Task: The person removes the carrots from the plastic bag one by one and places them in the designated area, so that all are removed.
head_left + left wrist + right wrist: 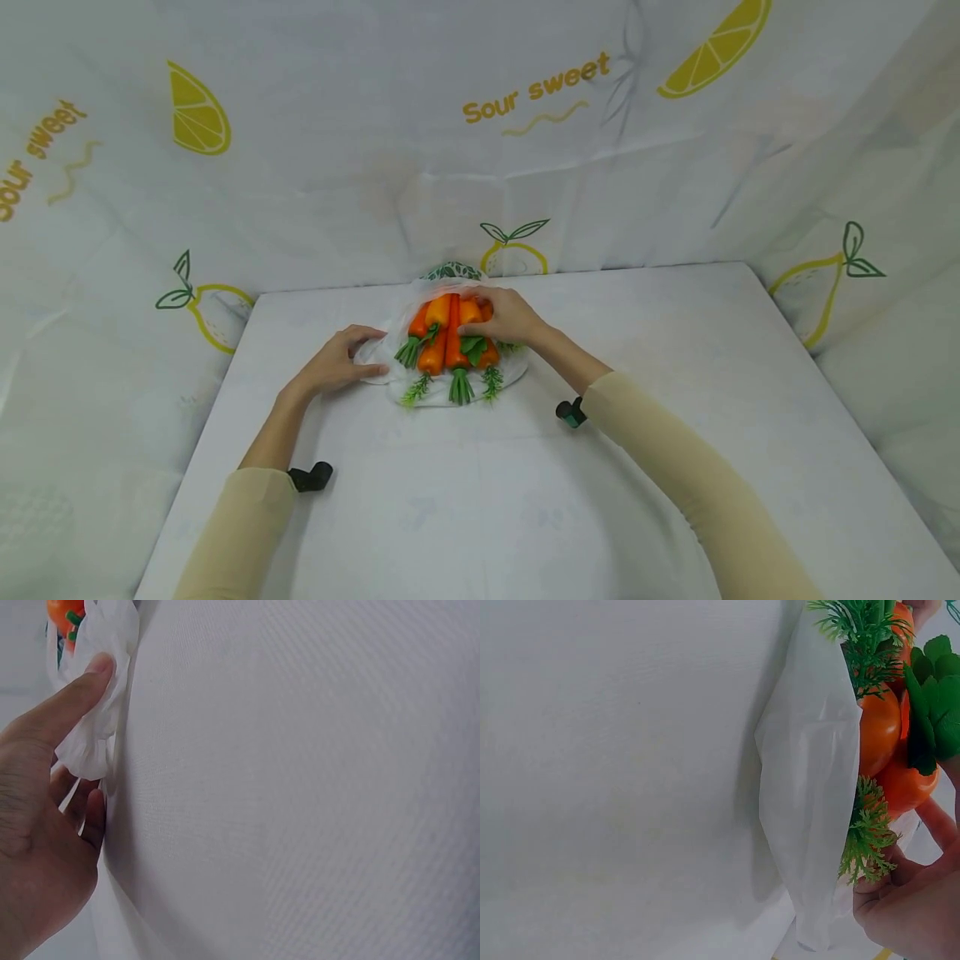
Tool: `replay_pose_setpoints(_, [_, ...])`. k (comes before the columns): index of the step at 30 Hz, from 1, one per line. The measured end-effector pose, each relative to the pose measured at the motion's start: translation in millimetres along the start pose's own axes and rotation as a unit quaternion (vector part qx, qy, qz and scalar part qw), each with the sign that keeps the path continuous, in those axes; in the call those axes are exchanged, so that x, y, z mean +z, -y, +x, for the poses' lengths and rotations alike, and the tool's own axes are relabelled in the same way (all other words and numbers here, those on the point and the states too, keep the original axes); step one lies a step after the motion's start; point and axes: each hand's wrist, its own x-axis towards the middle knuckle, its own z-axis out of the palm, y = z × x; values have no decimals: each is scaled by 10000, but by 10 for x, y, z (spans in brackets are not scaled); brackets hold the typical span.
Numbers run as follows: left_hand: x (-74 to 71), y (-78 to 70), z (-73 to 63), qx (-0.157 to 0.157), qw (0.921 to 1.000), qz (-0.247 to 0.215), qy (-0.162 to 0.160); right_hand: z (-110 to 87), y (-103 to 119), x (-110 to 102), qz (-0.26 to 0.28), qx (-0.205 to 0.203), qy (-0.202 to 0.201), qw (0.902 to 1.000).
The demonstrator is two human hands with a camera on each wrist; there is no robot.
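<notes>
A heap of orange toy-like carrots (454,343) with green tops lies in a white plastic bag (429,398) toward the back of the table. At its left side my left hand (333,365) grips the bag, thumb over the near bunched plastic (94,746) and fingers behind it. From the right, my right hand (513,317) holds a carrot (470,312) with broad dark green leaves (939,712) at the top of the heap, its thumb over the near side. Feathery greens (866,836) of another carrot show beside my right fingers. The bag partly covers the heap's far end.
A green leaf-patterned item (453,270) shows behind the bag at the table's back edge. The white-covered table (480,500) meets a hanging lemon-print cloth (337,208) at the back and sides. Black cameras (318,477) sit at both wrists.
</notes>
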Motion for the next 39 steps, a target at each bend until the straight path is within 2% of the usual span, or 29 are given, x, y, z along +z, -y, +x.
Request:
replay_pose_setpoints(6, [10, 11, 5, -24, 10000, 28, -17, -6, 43, 3, -286, 93, 47, 9995])
replay_pose_setpoints(17, [14, -2, 7, 36, 10000, 73, -40, -8, 74, -12, -261, 308, 105, 9991])
replay_pose_setpoints(24, [22, 6, 13, 34, 9999, 126, -55, -23, 80, -44, 166, 437, 81, 9989])
replay_pose_setpoints(30, [27, -4, 11, 65, 9999, 143, -64, -42, 72, -82, 571, 316, 49, 9979])
replay_pose_setpoints(39, [30, -1, 17, 120, 9998, 94, -92, -94, 119, -183, 853, 208, 125, 9961])
